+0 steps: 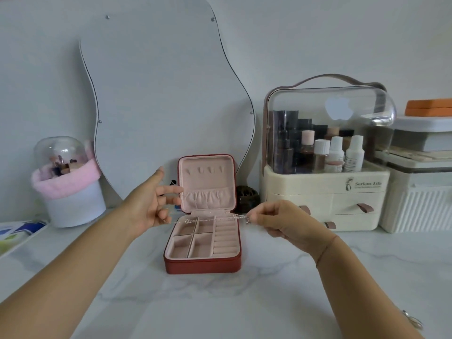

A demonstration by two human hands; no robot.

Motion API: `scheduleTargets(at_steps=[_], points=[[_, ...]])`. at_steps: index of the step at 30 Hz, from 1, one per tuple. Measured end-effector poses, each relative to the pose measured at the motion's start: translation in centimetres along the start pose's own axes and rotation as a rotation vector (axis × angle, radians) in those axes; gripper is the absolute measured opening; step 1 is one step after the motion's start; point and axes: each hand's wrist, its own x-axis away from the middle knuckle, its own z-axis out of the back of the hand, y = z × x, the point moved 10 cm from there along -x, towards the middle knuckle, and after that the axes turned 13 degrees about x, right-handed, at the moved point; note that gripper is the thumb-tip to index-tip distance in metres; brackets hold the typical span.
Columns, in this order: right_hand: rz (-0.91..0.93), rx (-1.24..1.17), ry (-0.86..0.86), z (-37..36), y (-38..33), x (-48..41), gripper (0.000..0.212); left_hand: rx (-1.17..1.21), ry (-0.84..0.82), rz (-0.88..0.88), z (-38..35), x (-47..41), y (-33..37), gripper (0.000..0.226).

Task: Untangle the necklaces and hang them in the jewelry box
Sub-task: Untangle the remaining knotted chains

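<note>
A red jewelry box (203, 264) lies open on the marble table, its pink lid upright with a row of small hooks (205, 170) and a gathered pocket. A thin silver necklace chain (210, 219) is stretched level above the box's tray. My left hand (151, 204) holds its left end low in the hand, the other fingers spread. My right hand (271, 220) pinches the right end between thumb and fingertips. A small knot or pendant (187, 221) shows on the chain near the left hand.
A wavy mirror (166, 99) leans on the wall behind the box. A clear-domed brush holder with a pink rim (66, 182) stands at the left. A cream cosmetics organizer (325, 192) and white boxes (420, 196) fill the right. A dark round object (247, 198) sits behind the box.
</note>
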Motion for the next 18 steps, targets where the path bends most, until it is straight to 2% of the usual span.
scheduleTargets(at_steps=[3, 7, 13, 18], points=[[0.042, -0.183, -0.001, 0.4, -0.7, 0.1, 0.012, -0.040, -0.020, 0.011, -0.9, 0.3, -1.2, 0.069], [0.080, -0.443, 0.008, 1.1, -1.3, 0.3, 0.013, -0.068, -0.129, -0.017, -4.6, 1.5, -2.6, 0.065], [0.115, -0.698, 0.103, 2.0, -1.6, 0.0, 0.009, -0.377, -0.255, -0.168, -10.9, 3.4, -4.3, 0.020], [0.171, -0.784, 0.127, 2.6, -1.9, 0.1, 0.007, -0.531, -0.307, -0.210, -13.8, 3.3, -6.4, 0.008]])
